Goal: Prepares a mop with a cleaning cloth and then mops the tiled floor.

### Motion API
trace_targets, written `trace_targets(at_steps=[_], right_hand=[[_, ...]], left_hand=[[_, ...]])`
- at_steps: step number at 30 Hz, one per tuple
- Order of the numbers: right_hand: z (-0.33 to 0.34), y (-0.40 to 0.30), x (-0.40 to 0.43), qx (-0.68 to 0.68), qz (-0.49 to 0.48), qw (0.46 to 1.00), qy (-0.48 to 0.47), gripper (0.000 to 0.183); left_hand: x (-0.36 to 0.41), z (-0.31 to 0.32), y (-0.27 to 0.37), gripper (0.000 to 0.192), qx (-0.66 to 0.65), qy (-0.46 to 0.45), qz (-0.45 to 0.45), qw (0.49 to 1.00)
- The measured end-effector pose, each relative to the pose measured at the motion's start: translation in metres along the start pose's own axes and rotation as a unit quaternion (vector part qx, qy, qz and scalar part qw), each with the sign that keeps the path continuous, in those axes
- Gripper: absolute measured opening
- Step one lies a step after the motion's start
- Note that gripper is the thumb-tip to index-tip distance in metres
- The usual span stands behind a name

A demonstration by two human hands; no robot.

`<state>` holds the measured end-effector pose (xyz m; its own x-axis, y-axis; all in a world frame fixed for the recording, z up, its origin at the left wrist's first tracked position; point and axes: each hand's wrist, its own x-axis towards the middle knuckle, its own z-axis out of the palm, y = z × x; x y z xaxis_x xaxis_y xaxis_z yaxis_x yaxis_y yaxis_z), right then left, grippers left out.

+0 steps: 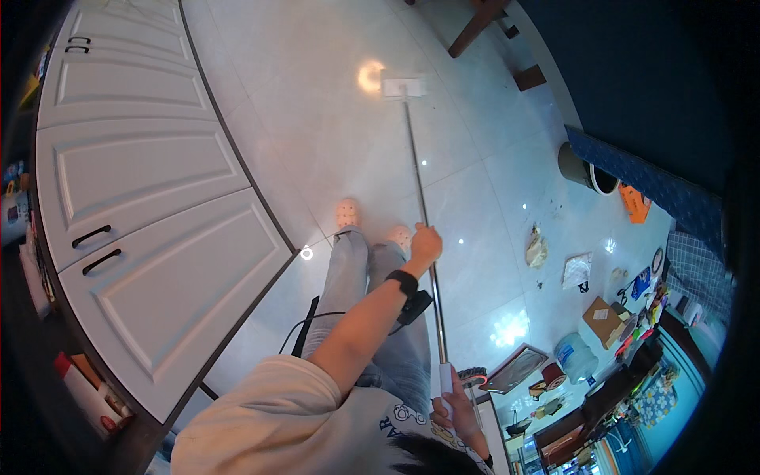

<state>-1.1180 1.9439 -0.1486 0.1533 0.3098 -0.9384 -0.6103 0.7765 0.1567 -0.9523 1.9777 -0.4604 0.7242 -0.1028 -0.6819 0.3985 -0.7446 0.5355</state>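
A flat mop with a white rectangular head (392, 89) lies against the glossy tiled floor (320, 119), well ahead of my feet. Its metal pole (417, 178) slants back to my body. My left hand (426, 244), with a black band on its wrist, grips the pole about midway. Lower down, my right hand (454, 407) is wrapped around the white handle end (446, 380) beside my hip. Pale clogs (348, 214) are on my feet.
White cabinets (160, 172) with black handles line the left. At right are a wooden furniture leg (475, 32), a bin (575, 166), a crumpled bag (537, 249), a flat packet (577, 270), a cardboard box (602, 320) and a large water bottle (576, 357).
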Motion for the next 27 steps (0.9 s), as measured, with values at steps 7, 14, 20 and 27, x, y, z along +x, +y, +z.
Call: trace_targets(at_steps=[7,14,20,27], right_hand=[[-0.055,0.073,0.032,-0.434,-0.213,0.872,-0.08,0.061],[-0.075,0.074,0.026,-0.256,-0.076,0.963,-0.04,0.058],[-0.023,0.045,0.014,0.07,-0.121,0.99,0.002,0.052],[-0.011,0.038,0.016,0.03,-0.094,0.994,-0.047,0.053]], left_hand=[[-0.062,-0.052,-0.084,0.023,-0.221,-0.035,-0.194,0.955],[-0.039,-0.03,-0.111,0.024,-0.276,-0.086,-0.058,0.956],[-0.007,0.018,0.026,0.019,0.326,-0.211,0.287,0.876],[-0.019,-0.002,0.04,0.024,-0.12,-0.157,-0.054,0.979]])
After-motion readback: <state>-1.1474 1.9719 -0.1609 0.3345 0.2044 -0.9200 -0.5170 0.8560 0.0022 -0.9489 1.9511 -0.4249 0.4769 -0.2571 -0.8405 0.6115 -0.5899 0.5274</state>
